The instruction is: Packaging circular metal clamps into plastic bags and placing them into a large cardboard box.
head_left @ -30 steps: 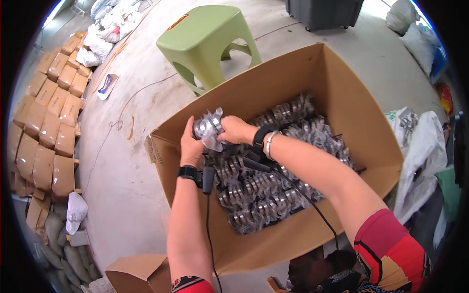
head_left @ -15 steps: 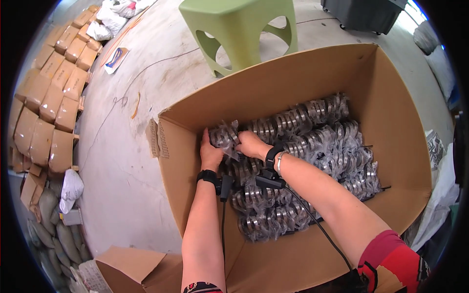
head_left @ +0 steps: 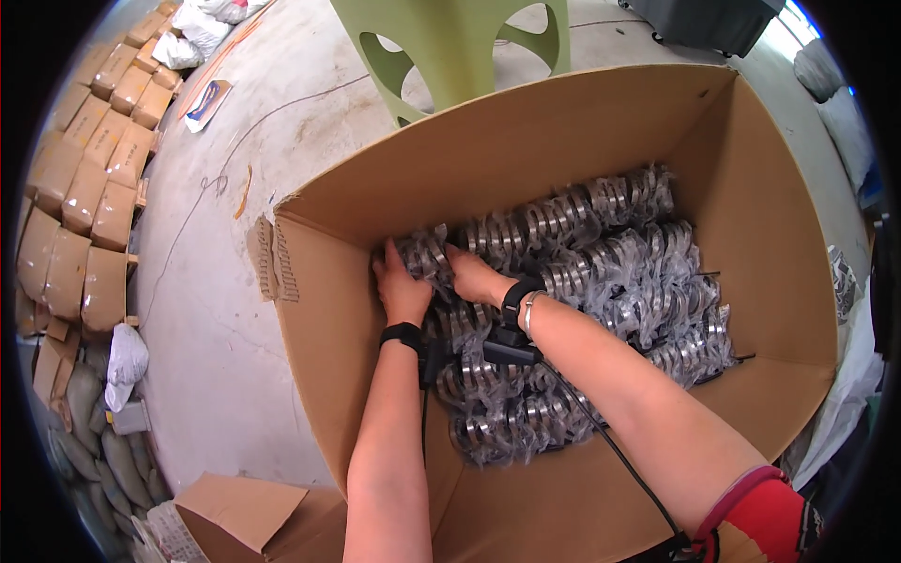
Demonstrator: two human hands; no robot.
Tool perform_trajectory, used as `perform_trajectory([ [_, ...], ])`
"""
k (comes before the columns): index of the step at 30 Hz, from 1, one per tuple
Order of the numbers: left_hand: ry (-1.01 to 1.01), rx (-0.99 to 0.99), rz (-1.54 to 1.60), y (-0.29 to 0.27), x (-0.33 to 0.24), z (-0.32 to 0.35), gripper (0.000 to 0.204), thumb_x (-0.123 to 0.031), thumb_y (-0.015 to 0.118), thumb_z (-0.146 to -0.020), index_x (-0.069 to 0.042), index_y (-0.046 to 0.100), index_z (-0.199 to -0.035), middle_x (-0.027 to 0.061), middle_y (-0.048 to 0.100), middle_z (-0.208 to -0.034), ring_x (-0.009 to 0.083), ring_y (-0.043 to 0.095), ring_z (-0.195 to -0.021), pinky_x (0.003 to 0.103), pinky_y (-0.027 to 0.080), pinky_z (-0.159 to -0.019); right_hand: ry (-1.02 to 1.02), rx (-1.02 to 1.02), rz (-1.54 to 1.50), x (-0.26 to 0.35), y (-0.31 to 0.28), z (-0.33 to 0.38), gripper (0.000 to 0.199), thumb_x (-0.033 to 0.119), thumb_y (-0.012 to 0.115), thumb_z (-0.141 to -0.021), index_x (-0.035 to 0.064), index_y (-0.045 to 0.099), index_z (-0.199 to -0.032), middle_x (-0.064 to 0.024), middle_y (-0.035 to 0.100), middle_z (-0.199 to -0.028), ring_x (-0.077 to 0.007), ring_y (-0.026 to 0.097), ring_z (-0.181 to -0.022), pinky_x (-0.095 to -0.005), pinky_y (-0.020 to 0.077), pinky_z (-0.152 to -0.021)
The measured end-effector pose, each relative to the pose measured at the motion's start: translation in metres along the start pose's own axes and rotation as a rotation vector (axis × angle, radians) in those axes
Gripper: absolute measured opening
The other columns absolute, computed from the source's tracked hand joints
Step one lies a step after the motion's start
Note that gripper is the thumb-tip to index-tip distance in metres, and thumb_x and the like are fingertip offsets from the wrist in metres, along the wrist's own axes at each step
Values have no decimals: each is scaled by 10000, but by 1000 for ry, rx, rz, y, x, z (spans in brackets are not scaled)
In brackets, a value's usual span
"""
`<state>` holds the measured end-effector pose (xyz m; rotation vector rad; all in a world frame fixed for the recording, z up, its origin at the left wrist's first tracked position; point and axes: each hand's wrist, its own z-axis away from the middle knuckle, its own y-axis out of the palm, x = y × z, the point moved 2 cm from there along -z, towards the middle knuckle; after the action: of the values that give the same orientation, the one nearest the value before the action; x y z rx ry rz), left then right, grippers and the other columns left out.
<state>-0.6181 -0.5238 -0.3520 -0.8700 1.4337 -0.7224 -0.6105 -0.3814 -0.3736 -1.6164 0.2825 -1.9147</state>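
In the far left corner of a large open cardboard box [head_left: 554, 122], a plastic-wrapped bundle of shiny metal rings [head_left: 424, 251] sits between my hands. My left hand [head_left: 404, 293] grips its left side, close to the box wall. On the right side, my right hand [head_left: 477, 279] has its fingers curled against the bundle; the fingertips are partly hidden. Similar wrapped metal rings [head_left: 563, 220] lie in several rows across the box. My forearms cover part of the nearer rows.
Beyond the box stands a green plastic stool [head_left: 436, 47]. Cartons [head_left: 89, 202] are stacked at the left, with filled sacks [head_left: 113, 469] below them. A black cable [head_left: 619, 446] runs from my right wrist strap. A dark wheeled bin [head_left: 713, 23] is at the back right.
The bundle, held between both hands, sits slightly further left and lower into the corner. The view has shifted a little, so the stool appears higher and the box larger.
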Motion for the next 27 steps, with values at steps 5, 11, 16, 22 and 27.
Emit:
perform_trajectory([
  [5, 369, 58, -514, 3, -36, 19, 752, -93, 642, -734, -134, 334, -1420, 194, 287, -1455, 415, 272, -1338, 567, 300, -1038, 29, 0, -23, -5, -2, 4, 725, -98, 479, -742, -97, 198, -1411, -301, 384, -1383, -378, 389, -1299, -372, 348, -1066],
  [11, 405, 176, -457, 5, -7, 18, 778, -83, 606, -742, -206, 300, -1447, 154, 256, -1484, 425, 191, -1375, 581, 236, -1077, 10, 29, 18, 7, -4, 9, 703, -102, 474, -737, -117, 221, -1394, -333, 379, -1366, -396, 363, -1311, -385, 322, -1084],
  [16, 386, 184, -464, 2, -6, 13, 782, -81, 594, -741, -222, 294, -1449, 157, 255, -1483, 436, 187, -1373, 578, 225, -1089, -134, -106, 199, 9, -9, 27, 706, -63, 523, -726, -113, 256, -1378, -317, 419, -1337, -415, 413, -1267, -415, 356, -1052],
  [22, 372, 209, -459, 3, -14, 7, 785, -68, 588, -726, -212, 305, -1444, 179, 256, -1479, 440, 190, -1370, 566, 199, -1106, -206, -72, 502, 5, -4, 50, 640, 31, 517, -797, -77, 277, -1380, -265, 361, -1410, -368, 366, -1315, -494, 266, -1094],
  [27, 420, 145, -430, 3, -18, 12, 795, -51, 593, -712, -167, 303, -1443, 198, 261, -1479, 426, 205, -1371, 558, 176, -1113, -209, -121, 517, 6, -27, 54, 594, 27, 493, -814, -64, 307, -1371, -264, 383, -1396, -372, 388, -1301, -521, 266, -1090],
])
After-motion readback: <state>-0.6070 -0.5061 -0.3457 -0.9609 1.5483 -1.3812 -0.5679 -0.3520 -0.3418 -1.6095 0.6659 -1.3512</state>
